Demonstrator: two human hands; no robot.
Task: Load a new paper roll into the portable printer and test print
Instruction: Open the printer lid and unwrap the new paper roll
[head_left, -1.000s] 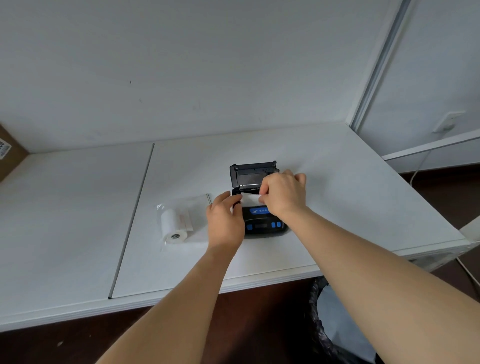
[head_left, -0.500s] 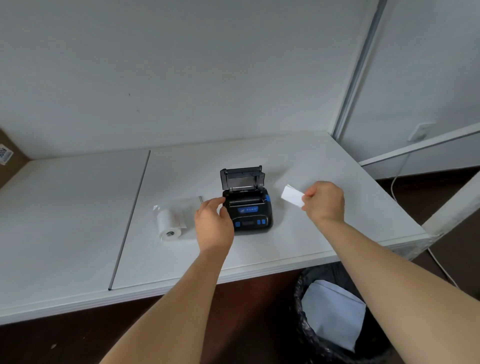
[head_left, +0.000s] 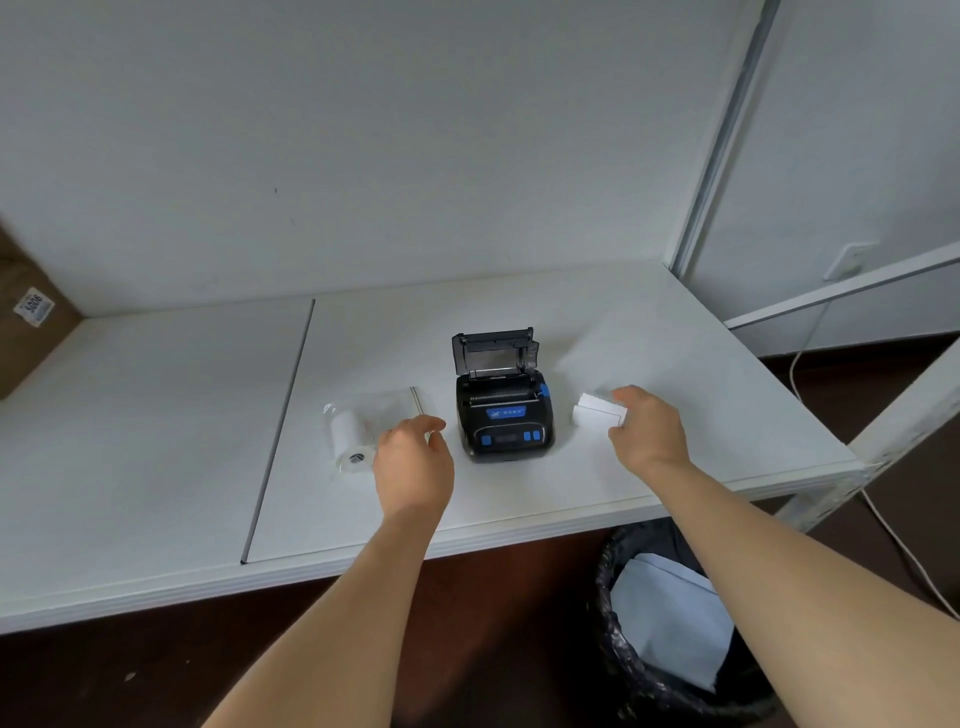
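A small black portable printer (head_left: 504, 415) with blue buttons sits on the white table (head_left: 519, 322), its lid standing open at the back. My right hand (head_left: 647, 431) holds a small white paper roll (head_left: 597, 413) just right of the printer, low over the table. My left hand (head_left: 413, 460) hovers left of the printer with fingers loosely curled and nothing in it. A new white paper roll (head_left: 349, 441) lies in clear plastic wrap (head_left: 384, 405) left of that hand.
A black-lined waste bin (head_left: 670, 623) with paper in it stands below the table's front edge on the right. A cardboard box (head_left: 26, 317) is at the far left. A white cable (head_left: 883, 519) hangs at the right.
My right hand lifted the small roll out of the printer and carried it right, down toward the table. My left hand let go of the printer and drew back left.
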